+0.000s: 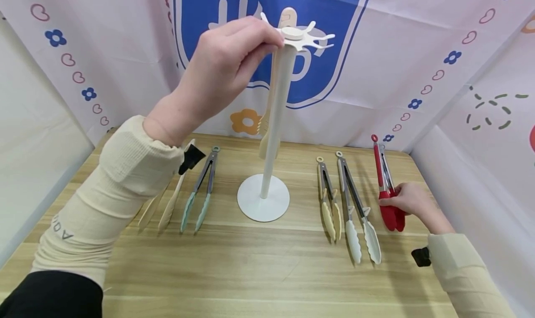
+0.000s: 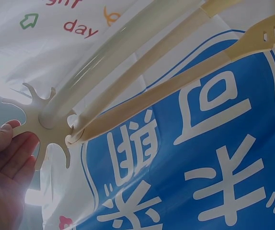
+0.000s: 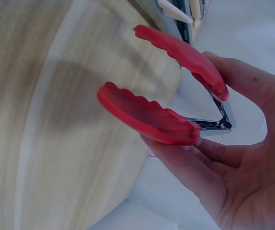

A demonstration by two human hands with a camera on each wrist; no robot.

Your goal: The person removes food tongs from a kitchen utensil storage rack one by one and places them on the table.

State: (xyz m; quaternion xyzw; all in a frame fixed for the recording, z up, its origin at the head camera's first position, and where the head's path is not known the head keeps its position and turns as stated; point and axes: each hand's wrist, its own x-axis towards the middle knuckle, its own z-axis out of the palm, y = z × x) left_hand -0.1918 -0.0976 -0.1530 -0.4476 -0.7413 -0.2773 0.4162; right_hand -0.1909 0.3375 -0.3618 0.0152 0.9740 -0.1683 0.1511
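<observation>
My left hand (image 1: 230, 48) pinches one arm of the hooked top (image 1: 311, 40) of a white utensil stand, whose pole (image 1: 277, 118) leans a little over its round base (image 1: 251, 199). From the hooks hang cream utensils, among them a slotted turner (image 2: 267, 34); beside it runs another long handle (image 2: 142, 72). At the right side, my right hand (image 1: 411, 201) grips a pair of red tongs (image 1: 379, 171) around their scalloped heads. In the right wrist view the two red heads (image 3: 142, 117) stand apart, with thumb and fingers on their outer sides.
Left of the stand, mint-tipped tongs (image 1: 188, 211) lie by slim cream utensils (image 1: 168, 210), partly behind my left forearm. To the right lie yellow-tipped tongs (image 1: 328, 220) and white-tipped tongs (image 1: 372, 243). A printed cloth (image 1: 146, 53) hangs behind the wooden table (image 1: 259, 271).
</observation>
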